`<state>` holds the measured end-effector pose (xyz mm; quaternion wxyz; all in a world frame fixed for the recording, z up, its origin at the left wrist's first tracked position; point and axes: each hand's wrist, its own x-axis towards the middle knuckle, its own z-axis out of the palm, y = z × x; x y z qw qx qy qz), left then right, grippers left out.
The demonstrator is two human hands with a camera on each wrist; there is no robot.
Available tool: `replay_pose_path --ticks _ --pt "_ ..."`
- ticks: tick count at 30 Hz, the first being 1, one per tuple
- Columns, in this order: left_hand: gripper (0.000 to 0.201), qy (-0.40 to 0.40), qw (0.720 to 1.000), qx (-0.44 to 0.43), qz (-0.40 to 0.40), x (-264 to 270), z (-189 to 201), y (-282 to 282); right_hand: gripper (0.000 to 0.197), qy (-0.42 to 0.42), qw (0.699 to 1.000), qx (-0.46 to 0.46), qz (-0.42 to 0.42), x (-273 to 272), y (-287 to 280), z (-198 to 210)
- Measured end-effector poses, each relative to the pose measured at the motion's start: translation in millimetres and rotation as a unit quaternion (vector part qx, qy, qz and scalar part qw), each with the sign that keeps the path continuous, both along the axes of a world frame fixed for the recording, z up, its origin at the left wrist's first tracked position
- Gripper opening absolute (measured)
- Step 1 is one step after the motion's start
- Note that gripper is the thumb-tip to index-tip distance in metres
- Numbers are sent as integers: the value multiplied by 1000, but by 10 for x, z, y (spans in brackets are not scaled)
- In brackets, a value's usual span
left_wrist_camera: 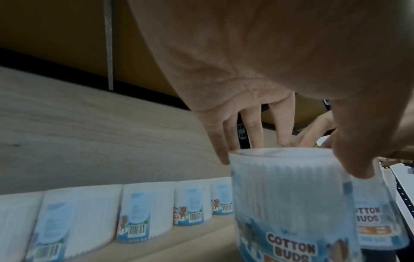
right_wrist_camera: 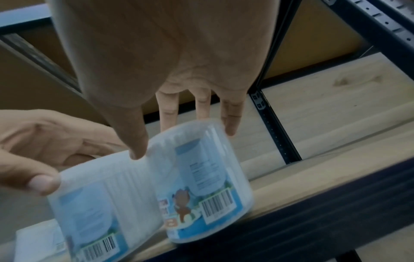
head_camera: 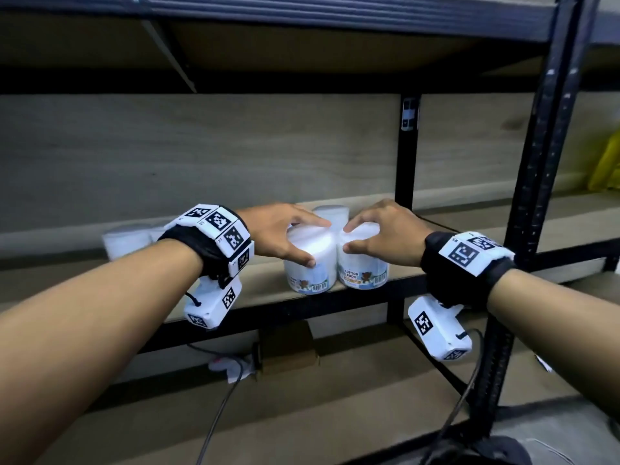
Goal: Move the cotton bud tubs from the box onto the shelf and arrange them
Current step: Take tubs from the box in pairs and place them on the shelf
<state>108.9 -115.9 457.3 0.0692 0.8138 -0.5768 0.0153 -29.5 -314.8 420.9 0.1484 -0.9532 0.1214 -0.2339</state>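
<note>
Two clear cotton bud tubs with blue labels stand side by side at the front edge of the wooden shelf. My left hand grips the left tub from above, thumb on its front and fingers over the lid. My right hand grips the right tub the same way. In the left wrist view my left hand clasps the tub. In the right wrist view my right hand holds its tub, which looks tilted. A row of tubs lines the shelf's back.
More tubs stand behind my hands and to the left. A black upright post rises just right of my right wrist. The shelf above hangs low. A cardboard piece and a cable lie below.
</note>
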Motion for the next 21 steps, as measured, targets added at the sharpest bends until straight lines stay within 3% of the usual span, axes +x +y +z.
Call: replay_pose_path --ticks 6,11,16,21 --pt "53 58 998 -23 6 107 -61 -94 43 -40 999 14 -24 149 -54 -137" --pt "43 110 992 -17 58 116 -86 -135 42 0 999 -1 -53 89 32 -117" --pt "21 95 987 -90 97 -84 -67 -154 35 28 998 -48 -19 -76 65 -12" --pt "26 18 987 -111 114 -222 -43 -204 40 57 995 -78 10 -147 110 65"
